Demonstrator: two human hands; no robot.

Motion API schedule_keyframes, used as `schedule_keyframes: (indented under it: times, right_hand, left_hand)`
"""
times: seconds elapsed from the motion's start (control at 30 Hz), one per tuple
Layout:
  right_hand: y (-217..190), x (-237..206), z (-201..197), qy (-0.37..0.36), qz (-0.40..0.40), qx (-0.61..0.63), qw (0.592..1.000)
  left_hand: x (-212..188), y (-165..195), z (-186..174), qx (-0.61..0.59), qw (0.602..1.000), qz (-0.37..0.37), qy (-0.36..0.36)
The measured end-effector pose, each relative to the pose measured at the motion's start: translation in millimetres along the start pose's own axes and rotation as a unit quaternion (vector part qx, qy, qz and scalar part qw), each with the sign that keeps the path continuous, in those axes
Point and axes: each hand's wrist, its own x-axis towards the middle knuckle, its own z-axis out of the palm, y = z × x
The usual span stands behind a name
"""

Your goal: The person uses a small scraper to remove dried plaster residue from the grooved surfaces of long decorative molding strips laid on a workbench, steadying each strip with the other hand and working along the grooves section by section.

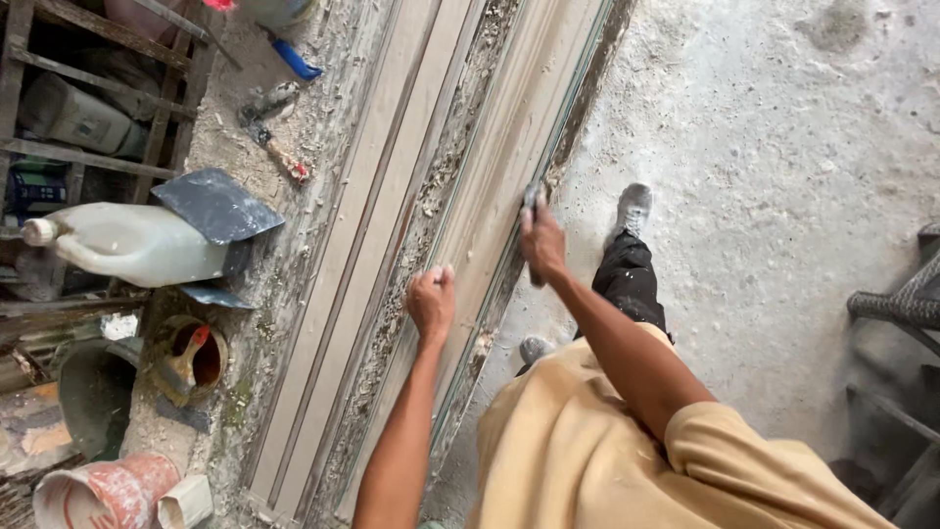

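Head view: your left hand (432, 301), fisted, rests on frame (490, 211); your right hand (541, 242) grips dark tool (531, 199) against frame edge.

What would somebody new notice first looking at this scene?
Probably the long pale wooden frame lying on a dusty workbench, running from bottom centre to the top. The right hand presses a small dark tool against its right edge, while the left hand rests fisted on the frame. Left of it, a white plastic jug lies on its side.
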Motion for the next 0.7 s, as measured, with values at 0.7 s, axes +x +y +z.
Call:
schedule_keyframes:
  times: [0.7]
  right_hand:
    - [-78.8, 249.0, -128.1, 0.073, -0.213, -0.046, 0.973]
  left_hand:
    - [231.7, 279.3, 87.1, -0.015, 0.940, -0.185, -0.287]
